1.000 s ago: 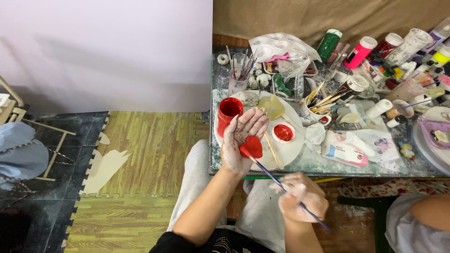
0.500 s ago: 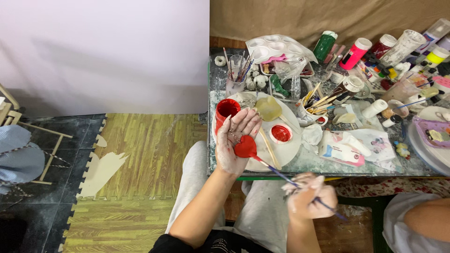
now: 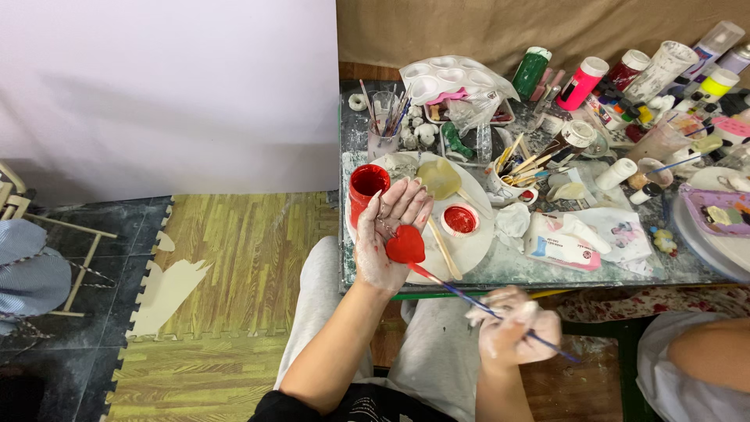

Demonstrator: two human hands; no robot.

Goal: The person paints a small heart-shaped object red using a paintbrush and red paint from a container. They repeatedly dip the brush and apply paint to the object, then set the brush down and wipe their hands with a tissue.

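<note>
Two hands, one painted heart

A red heart [image 3: 405,245] is cradled on the open, spread palm of the left hand [image 3: 388,234]. A thin brush [image 3: 469,298] is pinched in the right hand [image 3: 516,336], tip at the heart's lower edge. Short, light strokes are advised above the round palette [image 3: 476,242].

This is a hobby painting corner, a craft studio in a room rather than a shop or lab. A paint-smeared table [image 3: 516,266] is crowded with paint bottles [image 3: 582,82], a white palette [image 3: 449,78], a glass of brushes [image 3: 384,129], a mug of sticks and brushes [image 3: 508,176], a red paint cup [image 3: 367,187] and small unpainted figurines [image 3: 414,134]. Brown cloth [image 3: 531,27] hangs behind the table. The floor has wood-look foam mats [image 3: 234,266] with jigsaw edges over dark tile [image 3: 47,344], beside a plain white wall [image 3: 164,86]. A folding wooden frame [image 3: 55,234] stands at the left edge.
</note>
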